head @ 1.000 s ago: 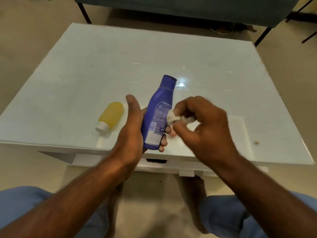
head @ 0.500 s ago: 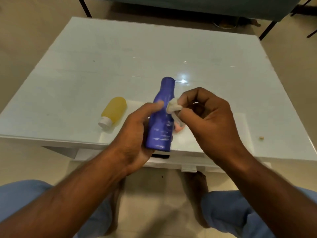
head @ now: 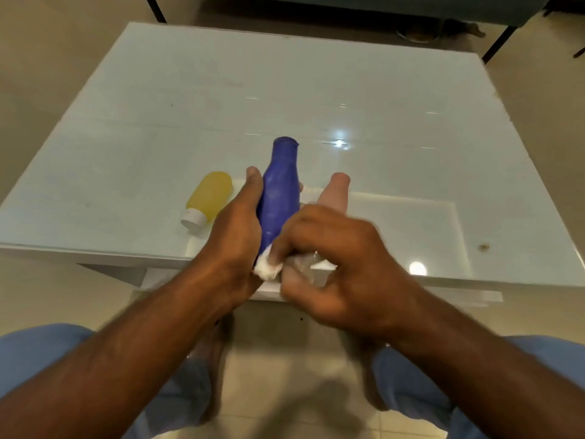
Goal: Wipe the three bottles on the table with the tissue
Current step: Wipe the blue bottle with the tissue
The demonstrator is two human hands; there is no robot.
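Our left hand (head: 235,229) has a grip round the blue bottle (head: 280,191), held up over the table (head: 348,90) edge. Our right hand (head: 332,267) pinches the tissue (head: 267,269) at its bottom. Rubbing hard could make it slip and fall on the floor (head: 285,359). The yellow bottle (head: 210,196) lies nearby.

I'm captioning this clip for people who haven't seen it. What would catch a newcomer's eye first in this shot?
First, the blue bottle held upright above the near edge of the glossy white table, gripped by the left hand. Right beside it, the right hand pinches a wad of white tissue against the bottle's lower end. To the left, a yellow bottle with a white cap lies on its side on the table.
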